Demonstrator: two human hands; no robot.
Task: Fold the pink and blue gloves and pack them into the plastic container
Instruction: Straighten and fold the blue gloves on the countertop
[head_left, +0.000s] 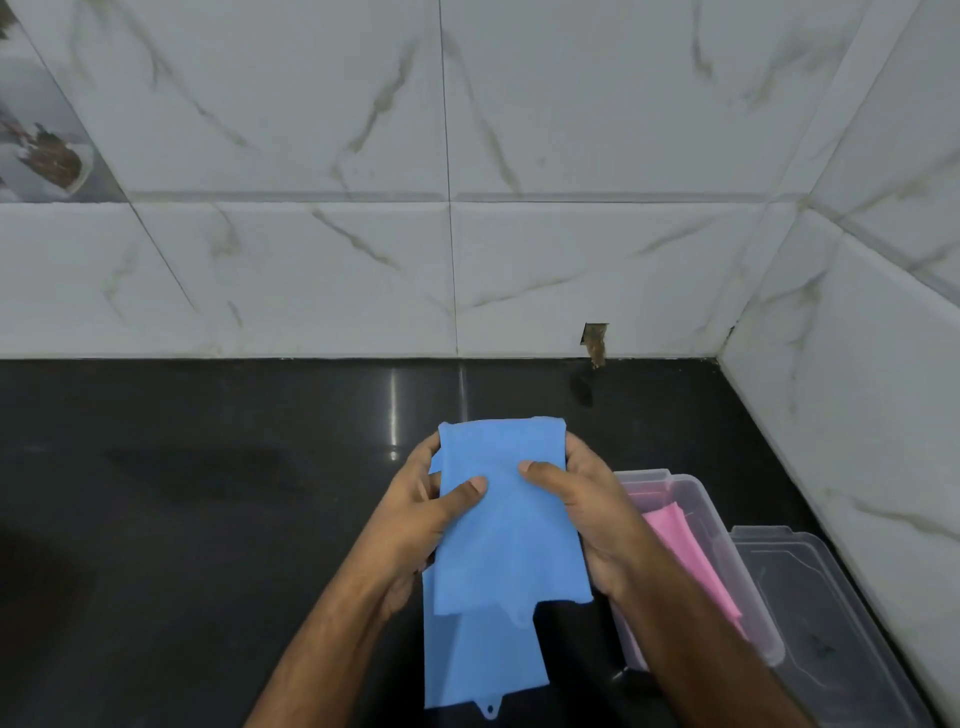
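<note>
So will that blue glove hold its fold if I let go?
Probably not: the blue glove droops limp below both hands, left hand, right hand, so it looks floppy. It seems thin and light, likely springing open unless pressed flat.

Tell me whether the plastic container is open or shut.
Open. The plastic container has no cover on; pink glove lies inside, and its lid rests beside it on the counter.

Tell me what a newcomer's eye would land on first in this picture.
First, the blue glove held up at the centre, gripped by the left hand and the right hand, thumbs on top, above the black counter. Next, to the right, the clear plastic container with a pink glove inside, and its lid lying beside it near the tiled wall.
</note>
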